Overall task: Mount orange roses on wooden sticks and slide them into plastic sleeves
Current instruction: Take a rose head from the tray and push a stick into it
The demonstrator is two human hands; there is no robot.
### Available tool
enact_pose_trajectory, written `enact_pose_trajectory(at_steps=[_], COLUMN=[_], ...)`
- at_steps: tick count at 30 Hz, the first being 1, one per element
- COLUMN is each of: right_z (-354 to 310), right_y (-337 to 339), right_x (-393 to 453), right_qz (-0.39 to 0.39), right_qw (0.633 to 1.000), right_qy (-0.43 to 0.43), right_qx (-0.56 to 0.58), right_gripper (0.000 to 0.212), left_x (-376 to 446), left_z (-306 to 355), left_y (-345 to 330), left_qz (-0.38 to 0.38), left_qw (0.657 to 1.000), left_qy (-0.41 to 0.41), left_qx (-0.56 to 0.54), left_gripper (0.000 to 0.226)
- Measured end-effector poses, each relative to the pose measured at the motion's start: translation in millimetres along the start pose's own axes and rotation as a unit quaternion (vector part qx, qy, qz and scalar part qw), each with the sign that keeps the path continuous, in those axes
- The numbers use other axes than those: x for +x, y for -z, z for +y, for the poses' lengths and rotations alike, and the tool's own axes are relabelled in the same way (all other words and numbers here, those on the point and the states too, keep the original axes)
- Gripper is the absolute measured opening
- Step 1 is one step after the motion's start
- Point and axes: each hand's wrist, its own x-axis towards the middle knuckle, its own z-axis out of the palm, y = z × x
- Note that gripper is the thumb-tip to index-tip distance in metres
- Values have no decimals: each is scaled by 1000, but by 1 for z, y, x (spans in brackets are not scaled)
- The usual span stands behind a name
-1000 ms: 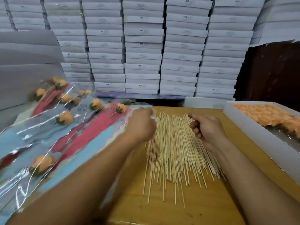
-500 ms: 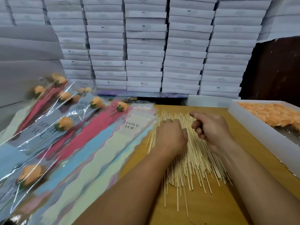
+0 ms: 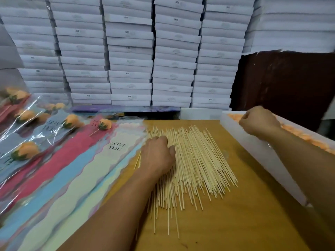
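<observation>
Sticks [image 3: 195, 160] under left hand [image 3: 157, 154] — roses [image 3: 308, 136] under right hand [image 3: 257, 122]

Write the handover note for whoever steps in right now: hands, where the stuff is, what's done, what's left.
Left hand: resting on the left side of the stick pile, fingers curled down into the sticks; whether it has pinched one is hidden.
Right hand: over the white tray of loose orange roses on the right, fingers curled; any rose in it is hidden.
Sleeves: fanned out on the left of the table, printed LOVE YOU.
Done: several sleeved roses lie far left; one rose on a stick lies on a red sleeve.
Left: many sticks, many roses and several empty sleeves.
</observation>
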Motion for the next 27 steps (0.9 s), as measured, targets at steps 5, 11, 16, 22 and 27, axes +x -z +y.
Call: enact_pose_trajectory(at_steps=[5,11,16,22,27], right_z=[79,142,171,205,176], right_y=[23,9,1,-9,-9], right_x=[33,48,65,89,61], right_qz=[-53,-163,-142,-70,-95], right_qw=[969,953,942,956,944], right_qy=[-99,-150,-172,-135,-37], right_qx=[-222,-207,-251,-250,-315], right_gripper=[34,25,24,85,80], left_x=[0,-1,-1,-2,-2], left_z=[2,4,5,5,6], left_y=[0,-1,-1,-1,-2], left_qz=[7,-7,-10,-10,-17], left_qw=[1000,1000,1000,1000,1000], left_qy=[-3,-9,-12,-11,-13], left_qx=[-6,-8,-6,-9,-7], left_gripper=[28,30,33,33,32])
